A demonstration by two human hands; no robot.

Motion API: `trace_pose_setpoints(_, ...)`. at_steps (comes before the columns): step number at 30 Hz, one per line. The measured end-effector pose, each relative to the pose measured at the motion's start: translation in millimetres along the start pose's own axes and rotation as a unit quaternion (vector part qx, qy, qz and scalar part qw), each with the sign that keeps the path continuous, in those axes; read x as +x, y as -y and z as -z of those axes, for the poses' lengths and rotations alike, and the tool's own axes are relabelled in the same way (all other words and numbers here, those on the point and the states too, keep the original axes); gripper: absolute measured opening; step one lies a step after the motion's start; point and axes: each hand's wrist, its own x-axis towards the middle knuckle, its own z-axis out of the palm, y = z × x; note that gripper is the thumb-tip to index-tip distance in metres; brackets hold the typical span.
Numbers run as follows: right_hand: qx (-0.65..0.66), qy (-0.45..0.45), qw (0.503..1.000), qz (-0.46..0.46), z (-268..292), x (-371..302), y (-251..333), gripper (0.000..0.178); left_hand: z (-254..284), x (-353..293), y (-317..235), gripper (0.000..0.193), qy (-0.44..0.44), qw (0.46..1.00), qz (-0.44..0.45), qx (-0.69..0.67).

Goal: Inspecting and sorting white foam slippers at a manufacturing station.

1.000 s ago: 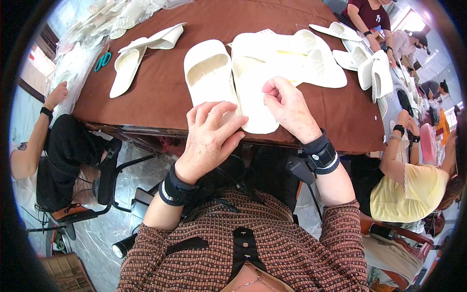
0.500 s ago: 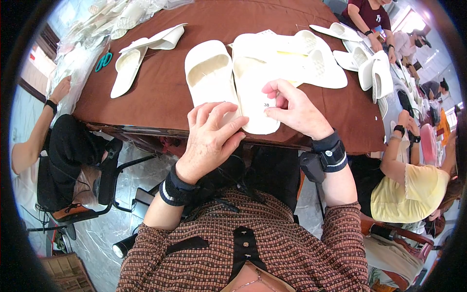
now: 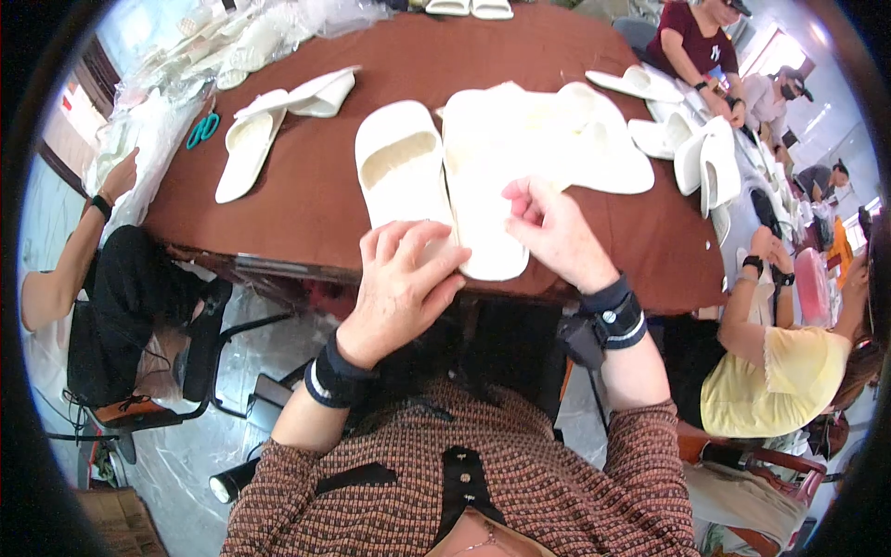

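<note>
Two white slide slippers lie side by side at the table's near edge, heels toward me. My left hand (image 3: 399, 292) lies over the heel of the left slipper (image 3: 401, 153), fingers bent and a little apart, thumb toward the right slipper. They cover most of that heel. Above the right slipper (image 3: 487, 232), my right hand (image 3: 561, 237) is closed, its thumb and fingers bent together at the slipper's right side. Whether something small is between them is too bright to make out. That slipper's upper part blends into a glaring white pile.
More white slippers (image 3: 603, 139) lie just right of the pair. Others (image 3: 251, 153) rest at left near teal-handled scissors (image 3: 202, 130). Plastic-wrapped slippers (image 3: 251, 51) fill the far left of the brown tablecloth (image 3: 306, 204). Co-workers sit at both sides, one in a yellow top (image 3: 775, 381).
My right thumb and fingers have drawn closer together. The small size label seen between them on the right slipper no longer shows. My left hand stays over the heel; the whole view has shifted.
</note>
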Motion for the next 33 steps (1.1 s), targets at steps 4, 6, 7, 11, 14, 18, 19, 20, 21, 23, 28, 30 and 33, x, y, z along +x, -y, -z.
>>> trace_pose_setpoints(4, 0.038, 0.02, 0.999, -0.001, 2.4, -1.1, 2.7, 0.03, 1.8, 0.9, -0.8, 0.037, -0.005, 1.0, -0.005, -0.006)
trace_pose_setpoints(6, 0.021, 0.027, 0.999, -0.025, 4.6, -0.8, 5.5, 0.032, 3.1, -0.4, -0.5, 0.037, -0.015, 1.0, -0.003, -0.014)
trace_pose_setpoints(7, 0.017, 0.03, 0.999, -0.043, 4.8, -1.0, 6.9, 0.032, 3.8, -0.9, 0.4, 0.036, -0.014, 1.0, -0.002, -0.027)
trace_pose_setpoints(11, -0.005, 0.023, 1.0, -0.005, 3.9, -3.3, 9.5, 0.026, 10.1, -4.2, 7.1, 0.039, -0.013, 0.997, -0.013, -0.075)
trace_pose_setpoints(14, -0.009, 0.033, 0.999, 0.0, 2.1, -2.7, 9.2, 0.025, 18.0, -8.8, 13.8, 0.038, -0.02, 0.991, 0.017, -0.134)
trace_pose_setpoints(18, -0.001, 0.045, 0.999, -0.02, 6.5, 1.3, 14.9, 0.023, 34.5, -15.5, 42.5, 0.033, -0.079, 0.991, 0.038, -0.096)
trace_pose_setpoints(19, 0.003, 0.043, 0.999, -0.017, 8.6, 4.5, 18.6, 0.022, 38.4, -15.6, 52.2, 0.03, -0.092, 0.991, 0.048, -0.088)
trace_pose_setpoints(20, -0.004, 0.03, 0.998, -0.053, 10.6, 6.0, 23.1, 0.021, 41.7, -15.1, 62.2, 0.025, -0.103, 0.99, 0.061, -0.077)
trace_pose_setpoints(21, -0.032, 0.041, 0.998, -0.035, 14.7, 10.1, 28.5, 0.021, 44.6, -13.3, 73.4, 0.023, -0.115, 0.989, 0.065, -0.06)
trace_pose_setpoints(23, -0.087, 0.056, 0.994, 0.045, 16.6, 19.9, 37.8, 0.025, 46.7, -7.0, 96.4, 0.019, -0.137, 0.986, 0.08, -0.042)
trace_pose_setpoints(28, -0.239, 0.135, 0.941, 0.197, -4.1, 48.9, 44.3, 0.045, 34.6, 3.5, 124.9, 0.015, -0.117, 0.974, 0.192, -0.02)
trace_pose_setpoints(30, -0.261, 0.136, 0.929, 0.224, -17.0, 59.8, 40.7, 0.051, 30.8, 0.3, 123.2, 0.014, -0.111, 0.981, 0.156, 0.014)
trace_pose_setpoints(33, -0.334, 0.104, 0.908, 0.23, -30.4, 71.5, 35.3, 0.05, 31.3, -2.8, 121.9, 0.015, -0.098, 0.984, 0.142, 0.042)
